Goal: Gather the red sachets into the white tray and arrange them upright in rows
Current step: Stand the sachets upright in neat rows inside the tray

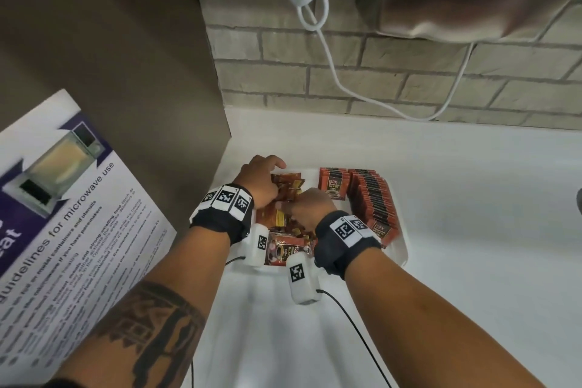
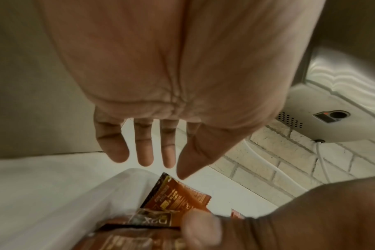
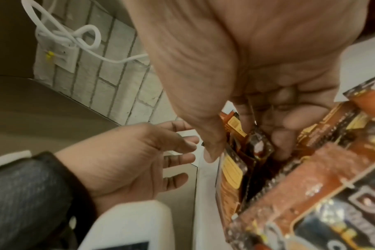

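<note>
Head view: both my hands work inside the white tray (image 1: pixel 397 257), which sits on the white counter (image 1: pixel 472 198) against the brick wall (image 1: pixel 409 72).
Standing rows: the finished red sachets (image 1: pixel 371 198) stand on edge along the tray's right side, packed face to face so each props up its neighbour.
Loose pile: the unsorted sachets (image 1: pixel 285 198) lie flat and crossed in the tray's left part, some face up, some face down; these remain to be stood up.
Right hand (image 1: pixel 311 205): my fingers curl down into the pile and pinch a few loose sachets together, thumb on one side, fingers on the other, as the right wrist view shows (image 3: pixel 257 118); I judge this is to square them into a bundle.
Left hand (image 1: pixel 261 179): open, fingers straight and spread (image 2: pixel 143 148), holding nothing; it hovers at the tray's far left edge, placed, I judge, to fence the pile in and receive the bundle.
Stage: roughly half sorted, by my estimate.
Risk: slick sachets may fan out of the pinch.
</note>
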